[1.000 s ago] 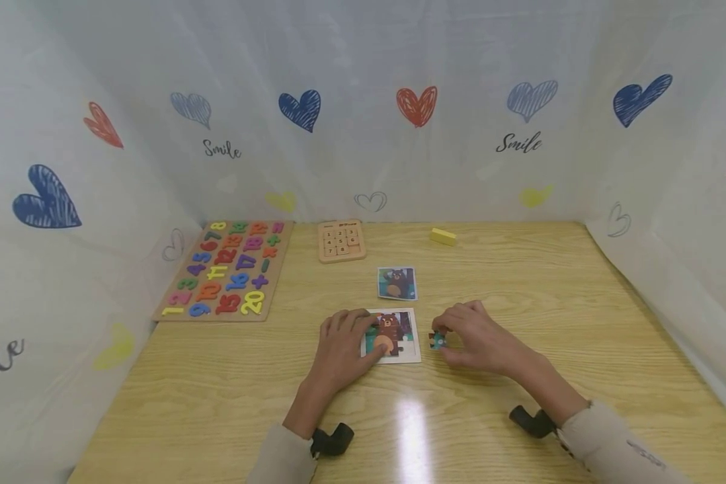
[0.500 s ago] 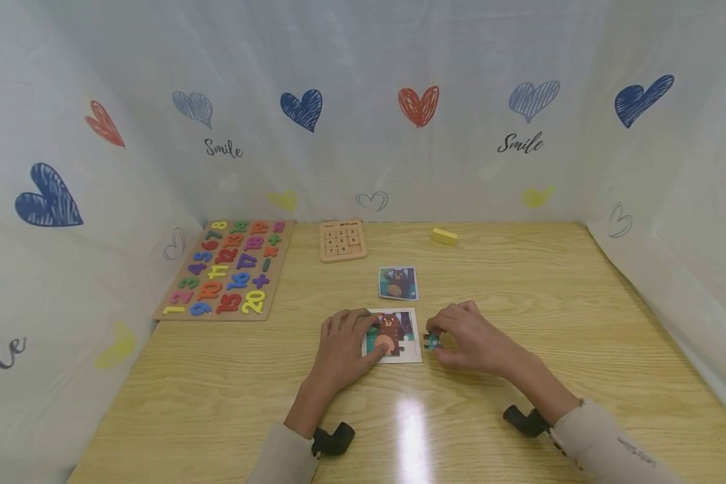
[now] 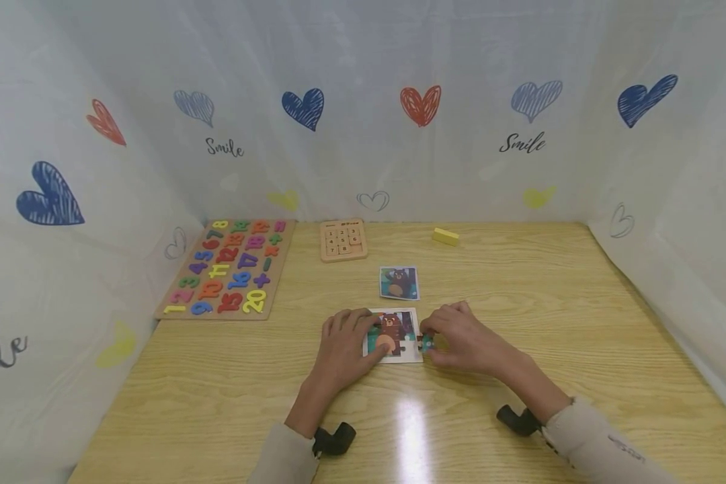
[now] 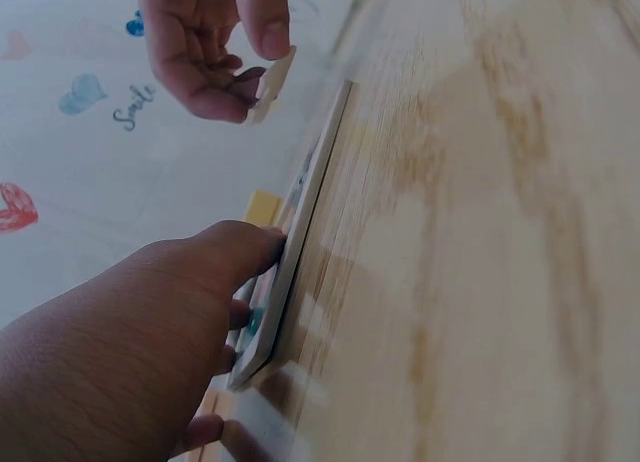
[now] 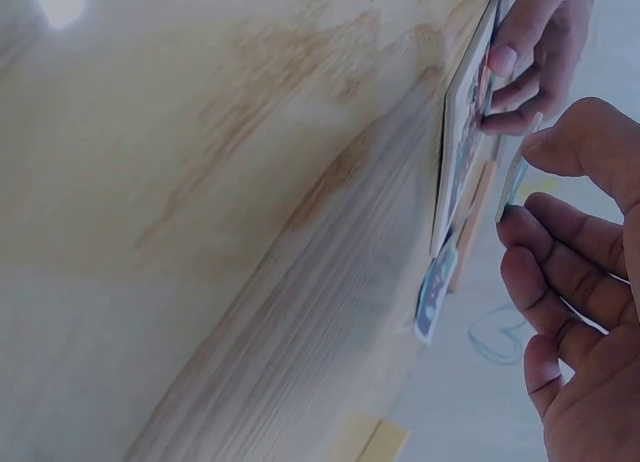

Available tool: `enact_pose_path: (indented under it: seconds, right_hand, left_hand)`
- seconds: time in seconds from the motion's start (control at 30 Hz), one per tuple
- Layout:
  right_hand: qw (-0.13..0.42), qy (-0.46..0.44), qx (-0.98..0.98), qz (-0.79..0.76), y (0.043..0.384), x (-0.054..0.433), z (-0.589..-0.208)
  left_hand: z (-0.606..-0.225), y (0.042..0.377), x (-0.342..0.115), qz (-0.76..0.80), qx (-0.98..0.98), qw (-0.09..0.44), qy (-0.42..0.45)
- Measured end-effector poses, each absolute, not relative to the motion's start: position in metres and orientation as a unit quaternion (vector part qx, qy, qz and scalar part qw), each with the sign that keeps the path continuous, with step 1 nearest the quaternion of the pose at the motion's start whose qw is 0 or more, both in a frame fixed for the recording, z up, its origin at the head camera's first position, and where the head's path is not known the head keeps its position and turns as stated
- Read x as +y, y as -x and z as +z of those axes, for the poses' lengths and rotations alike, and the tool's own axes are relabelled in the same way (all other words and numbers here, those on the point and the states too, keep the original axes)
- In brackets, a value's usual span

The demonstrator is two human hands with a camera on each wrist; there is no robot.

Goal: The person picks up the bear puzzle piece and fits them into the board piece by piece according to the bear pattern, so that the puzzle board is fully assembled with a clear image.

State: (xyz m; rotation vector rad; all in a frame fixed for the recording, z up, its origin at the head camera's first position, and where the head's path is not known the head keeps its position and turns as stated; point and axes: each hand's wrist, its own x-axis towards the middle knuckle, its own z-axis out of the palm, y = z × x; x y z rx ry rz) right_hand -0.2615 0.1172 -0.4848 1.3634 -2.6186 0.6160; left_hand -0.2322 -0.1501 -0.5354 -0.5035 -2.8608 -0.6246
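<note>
A square bear puzzle [image 3: 405, 359] in a white frame lies on the table, with a white gap at its lower right. My left hand [image 3: 341, 343] rests on its left part, thumb and fingertips pressing on the face. Between thumb and fingertips, my right hand [image 3: 462, 339] pinches a teal and brown puzzle piece [image 3: 427, 343] at the frame's right edge. In the right wrist view the piece [image 5: 514, 177] is held on edge, raised off the board, the other fingers loosely bent. Just behind the puzzle lies a card [image 3: 399, 282] with the same bear picture.
A board of coloured numbers [image 3: 224, 269] lies at the back left. Beside it is a wooden number sliding puzzle [image 3: 343, 240], and a yellow block [image 3: 446, 236] sits farther right. White curtains [image 3: 363, 154] printed with hearts stand around the table.
My right hand has moved left with the puzzle piece, from beside the puzzle to the frame's right edge. My left hand has stayed on the puzzle.
</note>
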Motion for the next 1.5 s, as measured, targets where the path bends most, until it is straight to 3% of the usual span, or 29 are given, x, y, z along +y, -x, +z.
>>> enact_pose_path:
  seconds: [0.57, 1.5]
  right_hand:
    - [0.032, -0.439, -0.881, 0.173, 0.262, 0.105, -0.486]
    - [0.042, -0.455, -0.875, 0.160, 0.266, 0.094, -0.496]
  left_hand:
    - [-0.538, 0.232, -0.149, -0.207, -0.959, 0.088, 0.171]
    - [-0.535, 0.233, -0.150, -0.199, -0.963, 0.076, 0.168]
